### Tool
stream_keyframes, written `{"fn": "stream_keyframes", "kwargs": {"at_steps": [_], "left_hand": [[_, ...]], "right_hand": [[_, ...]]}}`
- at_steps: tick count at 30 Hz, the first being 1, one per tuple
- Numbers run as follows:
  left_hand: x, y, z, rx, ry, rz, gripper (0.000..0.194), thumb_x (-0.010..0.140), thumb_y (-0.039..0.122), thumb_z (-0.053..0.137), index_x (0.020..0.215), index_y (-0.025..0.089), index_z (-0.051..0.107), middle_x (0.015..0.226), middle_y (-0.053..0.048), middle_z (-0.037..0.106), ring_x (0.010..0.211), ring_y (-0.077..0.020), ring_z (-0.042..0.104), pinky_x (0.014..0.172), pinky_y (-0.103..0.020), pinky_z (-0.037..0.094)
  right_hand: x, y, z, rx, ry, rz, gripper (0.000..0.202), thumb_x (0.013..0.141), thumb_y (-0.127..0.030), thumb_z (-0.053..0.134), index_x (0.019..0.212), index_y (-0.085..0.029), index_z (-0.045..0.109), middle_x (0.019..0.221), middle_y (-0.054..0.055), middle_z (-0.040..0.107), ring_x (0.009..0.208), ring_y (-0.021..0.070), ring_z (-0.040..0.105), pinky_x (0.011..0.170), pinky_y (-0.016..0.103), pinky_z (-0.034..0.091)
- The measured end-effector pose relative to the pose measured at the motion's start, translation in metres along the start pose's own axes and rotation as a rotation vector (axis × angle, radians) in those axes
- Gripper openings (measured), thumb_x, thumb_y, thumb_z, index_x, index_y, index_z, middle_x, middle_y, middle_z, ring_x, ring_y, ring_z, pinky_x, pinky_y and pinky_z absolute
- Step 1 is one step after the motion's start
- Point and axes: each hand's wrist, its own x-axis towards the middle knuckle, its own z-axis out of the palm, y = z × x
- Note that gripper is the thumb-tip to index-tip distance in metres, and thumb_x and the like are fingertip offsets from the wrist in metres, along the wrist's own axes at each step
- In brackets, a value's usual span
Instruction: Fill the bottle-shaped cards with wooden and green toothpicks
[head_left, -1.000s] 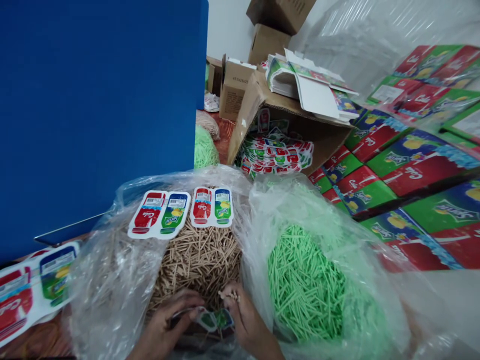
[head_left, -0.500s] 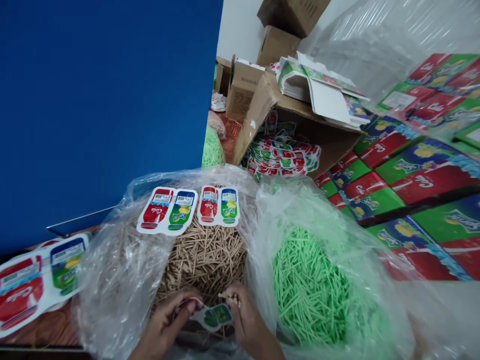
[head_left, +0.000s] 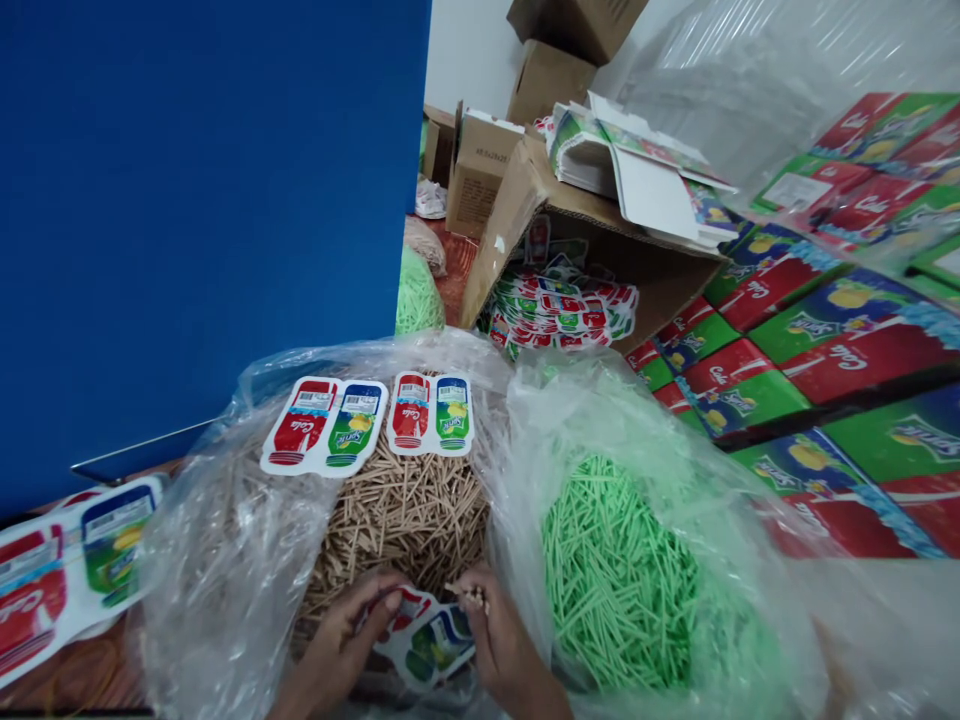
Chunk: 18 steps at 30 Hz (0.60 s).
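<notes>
My left hand [head_left: 346, 632] pinches the left side of a packet [head_left: 431, 640] printed with cola and lemon drink pictures, over a plastic bag of brown sticks. At the packet's right edge, my right hand [head_left: 501, 632] has its fingers closed round a small bunch of brown sticks [head_left: 470, 594]. The brown sticks [head_left: 409, 505] fill the bag just beyond both hands. Across the top of that heap lie two flat printed packets, a larger one [head_left: 325, 425] on the left and a smaller one [head_left: 430, 413] beside it.
To the right stands a clear bag of green sticks [head_left: 619, 570]. More printed packets [head_left: 71, 565] lie at the left. A cardboard box [head_left: 499, 235] holding many packets [head_left: 562, 310] tips open behind the bags. Printed cartons [head_left: 840, 330] are stacked at the right; a blue panel [head_left: 202, 200] rises at left.
The packet between my hands has tilted so more of its printed face shows. Both hands stay close to where they were. The view has shifted slightly.
</notes>
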Motion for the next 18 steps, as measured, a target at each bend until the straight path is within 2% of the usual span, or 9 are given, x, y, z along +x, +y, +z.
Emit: {"fn": "stream_keyframes", "kwargs": {"at_steps": [6,14,18], "left_hand": [[0.0073,-0.0052,0.0019,-0.028,-0.029,-0.095,0.051,0.075,0.066,0.054,0.093,0.020,0.070,0.090,-0.004,0.070,0.067,-0.0185,0.064,0.055,-0.026,0.054],[0.0059,-0.0052,0.0020,-0.012,-0.065,-0.107,0.049,0.076,0.066,0.053,0.090,0.019,0.061,0.073,0.000,0.062,0.062,-0.0160,0.058,0.054,-0.025,0.050],[0.0061,-0.0018,0.0027,-0.003,-0.053,-0.168,0.060,0.069,0.070,0.056,0.101,0.019,0.063,0.089,-0.005,0.065,0.067,-0.0178,0.060,0.053,-0.026,0.052]], "right_hand": [[0.0008,0.0037,-0.0001,0.041,0.015,0.024,0.020,0.100,-0.025,0.024,0.100,-0.022,0.044,0.086,0.002,0.052,0.079,0.0146,0.053,0.073,0.024,0.045],[0.0007,0.0051,0.0001,0.074,0.029,0.038,0.019,0.099,-0.023,0.026,0.101,-0.023,0.044,0.087,0.002,0.053,0.079,0.0145,0.054,0.074,0.023,0.044],[0.0011,0.0044,0.0005,0.081,0.036,0.027,0.017,0.099,-0.022,0.027,0.102,-0.024,0.044,0.088,0.001,0.054,0.079,0.0142,0.054,0.074,0.022,0.044]]}}
